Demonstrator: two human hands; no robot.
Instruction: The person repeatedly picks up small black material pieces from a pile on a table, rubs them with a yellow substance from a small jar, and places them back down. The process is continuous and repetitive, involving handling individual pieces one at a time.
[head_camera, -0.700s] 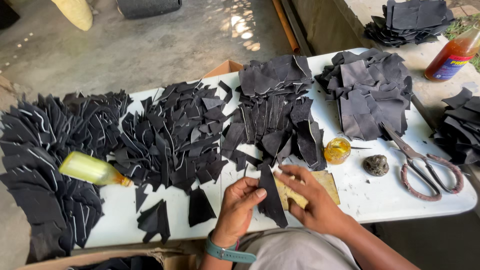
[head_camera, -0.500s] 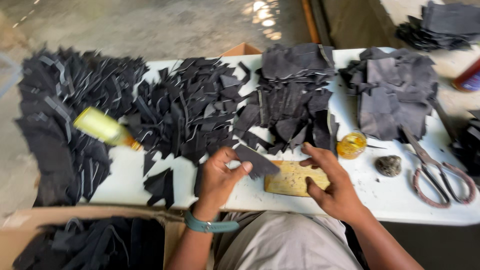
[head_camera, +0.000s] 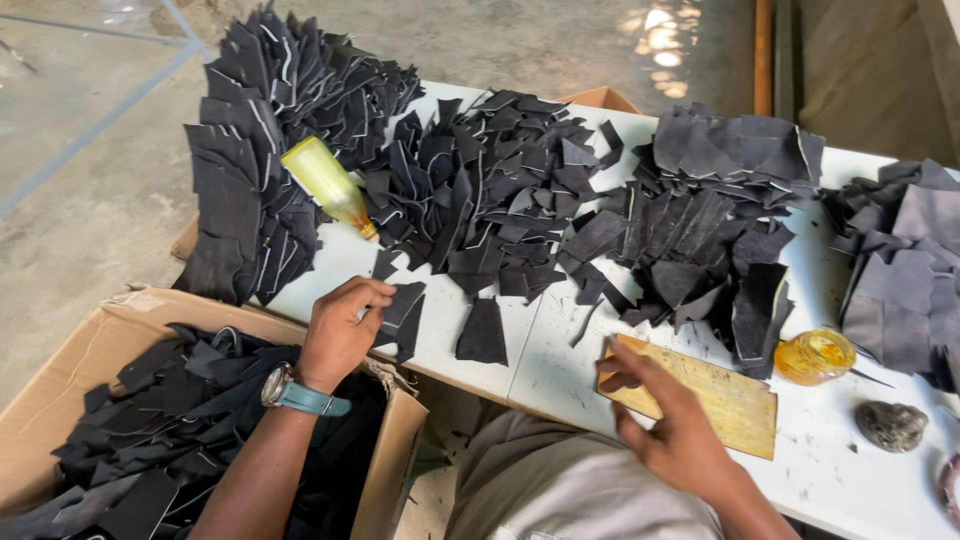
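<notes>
The white table runs from left to right in front of me, and most of it is covered. Four heaps of black cut pieces lie on it: the far-left heap, the middle heap, the right heap and one more at the far right edge. The only bare strip is along the near edge, so that is all the room my hands have to move in.

Below the near-left corner stands an open cardboard box, half full of the same black pieces, with its flap just under my wrist.

My right hand is loose, its fingers spread over the left end of the wooden board. I cannot tell if it presses down.

A yellow bottle lies tilted between the two left heaps.

I judge the step in hand to be a pick-up. My left hand is curled, its fingertips pinching a small black piece that lies flat near the table's near edge, just beside a loose wedge-shaped piece. Lifting it cleanly calls for peeling up only that one piece, clear of the bottle's tip and the middle heap's fringe.

A small amber jar and a grey stone sit to the right of the board.
</notes>
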